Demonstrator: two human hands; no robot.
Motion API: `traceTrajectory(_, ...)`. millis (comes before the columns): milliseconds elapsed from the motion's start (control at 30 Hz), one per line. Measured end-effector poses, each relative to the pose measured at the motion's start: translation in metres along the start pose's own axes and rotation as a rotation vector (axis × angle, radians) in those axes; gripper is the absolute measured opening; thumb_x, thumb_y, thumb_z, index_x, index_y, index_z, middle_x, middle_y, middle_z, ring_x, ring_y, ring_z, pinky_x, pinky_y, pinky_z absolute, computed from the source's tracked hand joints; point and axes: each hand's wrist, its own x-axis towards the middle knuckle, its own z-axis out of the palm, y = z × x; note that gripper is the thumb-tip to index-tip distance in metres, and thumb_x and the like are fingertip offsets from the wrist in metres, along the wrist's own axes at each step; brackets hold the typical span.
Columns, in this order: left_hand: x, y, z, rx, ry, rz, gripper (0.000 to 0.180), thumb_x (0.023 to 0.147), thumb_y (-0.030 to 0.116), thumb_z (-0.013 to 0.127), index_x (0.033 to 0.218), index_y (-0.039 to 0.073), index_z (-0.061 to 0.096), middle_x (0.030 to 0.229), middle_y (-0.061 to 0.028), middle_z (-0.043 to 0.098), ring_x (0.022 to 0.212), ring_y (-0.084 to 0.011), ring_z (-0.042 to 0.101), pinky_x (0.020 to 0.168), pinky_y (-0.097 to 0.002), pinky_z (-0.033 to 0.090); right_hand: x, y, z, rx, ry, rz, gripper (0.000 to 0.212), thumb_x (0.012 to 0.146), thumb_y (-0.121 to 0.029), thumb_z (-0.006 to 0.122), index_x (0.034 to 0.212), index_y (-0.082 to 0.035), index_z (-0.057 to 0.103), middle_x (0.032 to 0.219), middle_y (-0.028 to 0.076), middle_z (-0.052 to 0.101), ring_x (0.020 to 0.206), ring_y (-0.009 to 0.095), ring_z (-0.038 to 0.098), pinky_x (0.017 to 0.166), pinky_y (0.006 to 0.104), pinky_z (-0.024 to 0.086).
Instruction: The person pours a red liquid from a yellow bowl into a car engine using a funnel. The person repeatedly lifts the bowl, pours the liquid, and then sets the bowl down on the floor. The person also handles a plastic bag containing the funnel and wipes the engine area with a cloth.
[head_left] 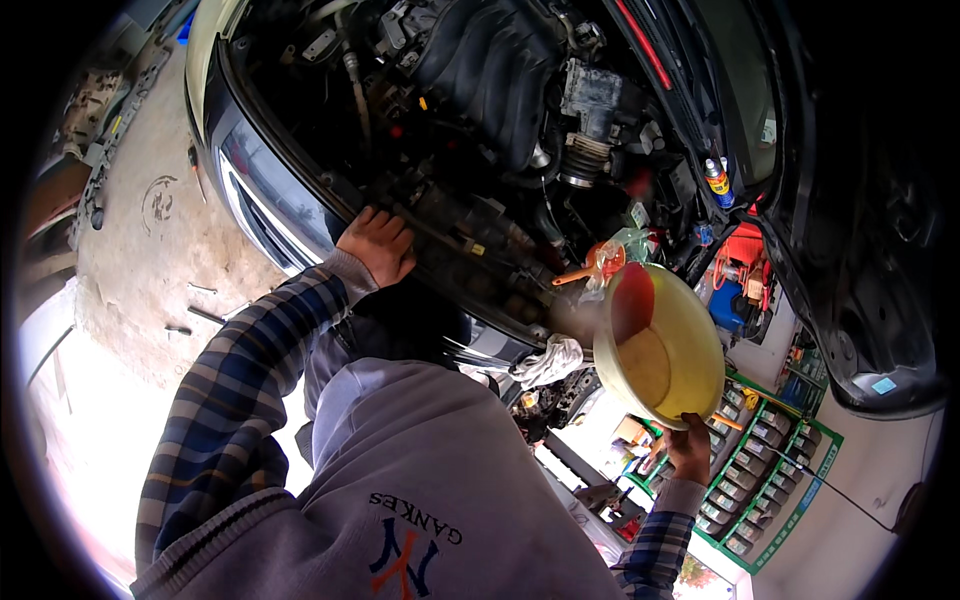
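Observation:
My right hand (690, 450) grips the lower rim of a pale yellow plastic basin (705, 325), which is tilted beside the engine bay. A red patch and a yellowish round bottom show inside it; whether it holds liquid I cannot tell. My left hand (378, 247) rests with curled fingers over the front edge of the open engine bay (440, 235). Close to the basin lie an orange tool with a handle (574, 276) and a crumpled clear plastic bag (630, 243). A whitish rag (550, 362) hangs at the car's front edge.
A black ribbed engine cover (490, 75) sits in the bay. A blue and yellow spray can (718, 182) stands near the windscreen. The raised hood (870, 250) is at the right. Tools such as a dark bar (206, 315) lie on the floor; a green rack (760, 480) holds several bottles or packs.

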Motion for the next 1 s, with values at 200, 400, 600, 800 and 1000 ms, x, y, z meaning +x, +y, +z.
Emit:
traceTrajectory(200,-0.002,-0.001,0.002,-0.002,-0.015,-0.016,0.020,0.071,0.027,0.068,0.076,0.009,0.060,0.078,-0.0072,0.056,0.076,-0.0254,0.055,0.081,-0.0395,0.044,-0.005,-0.005,0.007,-0.037,-0.038,-0.015,0.042,0.089,-0.004,0.053,0.131,-0.001,0.048,0.118,0.011,0.066,0.103,0.025,0.067,0.076,0.0357,0.059)
traceTrajectory(400,0.000,-0.002,0.002,-0.023,0.037,0.014,0.021,0.071,0.027,0.064,0.078,0.007,0.062,0.074,-0.0082,0.054,0.070,-0.0255,0.053,0.073,-0.0385,0.045,0.007,-0.005,-0.005,0.020,0.012,-0.009,0.040,0.093,-0.008,0.052,0.133,-0.006,0.049,0.120,0.010,0.066,0.096,0.030,0.070,0.071,0.0438,0.064)
traceTrajectory(600,0.000,-0.002,0.001,-0.031,0.050,0.012,0.020,0.070,0.026,0.064,0.078,0.008,0.062,0.075,-0.0081,0.054,0.071,-0.0257,0.053,0.074,-0.0386,0.045,0.009,0.005,-0.016,0.007,-0.035,0.024,0.043,0.091,-0.007,0.050,0.134,-0.001,0.047,0.119,0.012,0.065,0.095,0.028,0.070,0.070,0.0321,0.061)
traceTrajectory(800,0.003,-0.001,-0.003,-0.027,0.038,0.006,0.020,0.071,0.026,0.065,0.079,0.008,0.062,0.076,-0.0082,0.055,0.072,-0.0257,0.054,0.074,-0.0384,0.045,0.011,0.037,-0.018,0.065,0.037,0.067,0.044,0.097,-0.017,0.040,0.137,0.002,0.044,0.122,0.021,0.061,0.108,0.045,0.064,0.053,0.0246,0.061)
traceTrajectory(1000,0.001,-0.002,-0.002,-0.016,0.031,0.009,0.018,0.072,0.025,0.065,0.078,0.008,0.062,0.075,-0.0081,0.055,0.070,-0.0256,0.054,0.074,-0.0382,0.045,-0.007,0.032,-0.011,0.037,-0.066,0.132,0.045,0.098,-0.019,0.037,0.136,0.005,0.043,0.122,0.024,0.061,0.105,0.043,0.066,0.050,0.0249,0.060)
